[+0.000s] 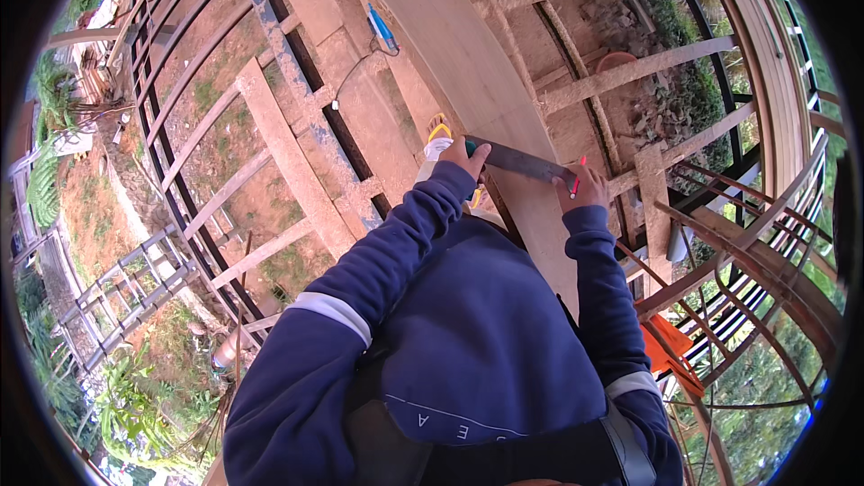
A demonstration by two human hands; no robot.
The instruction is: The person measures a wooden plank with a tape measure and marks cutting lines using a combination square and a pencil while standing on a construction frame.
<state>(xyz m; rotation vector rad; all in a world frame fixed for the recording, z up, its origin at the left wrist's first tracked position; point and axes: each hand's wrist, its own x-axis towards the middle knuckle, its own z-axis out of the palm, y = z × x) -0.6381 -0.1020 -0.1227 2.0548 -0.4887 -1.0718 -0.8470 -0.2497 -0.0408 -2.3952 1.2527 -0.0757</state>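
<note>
My left hand (463, 160) is clamping round the green grip of the flat-bladed tool (517, 160), just off centre toward one o'clock, and the dark blade is reaching from my fist toward four. It's lying across the wide plank (441, 45), which is running from eleven down to five. Over toward three, my right hand (585, 192) is pinching a slim red pencil-like thing (577, 185), fingers together on it, right by the blade's far end; whether they're pressing the metal too, I can't tell. At eleven from my left hand, a blue tool (382, 30) is lying with its thin cord trailing. From my right hand, stacked boards (765, 63) are stretching at two, and an orange cloth (673, 335) is hanging at five.
</note>
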